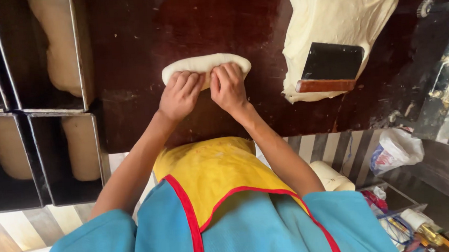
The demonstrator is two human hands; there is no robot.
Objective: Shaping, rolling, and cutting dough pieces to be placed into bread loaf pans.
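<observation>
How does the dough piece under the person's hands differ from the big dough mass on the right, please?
The small dough piece is a smooth, elongated log; the large dough mass is far bigger, lumpy and irregular. The left hand and right hand press on the small piece, while only a dark scraper rests on the large mass. Both are pale and lie on the dark table.

The person wears a bright blue short-sleeved top — the sleeves end above the elbows, leaving both forearms bare. Over it sits a yellow apron (214, 170) edged with a narrow red trim (188, 216) that runs in curved lines across the chest, the yellow panel forming a bib between the blue shoulders. The left hand (180, 95) and right hand (228, 87) are bare — no gloves, rings, watch or wristbands show on either wrist.
</observation>
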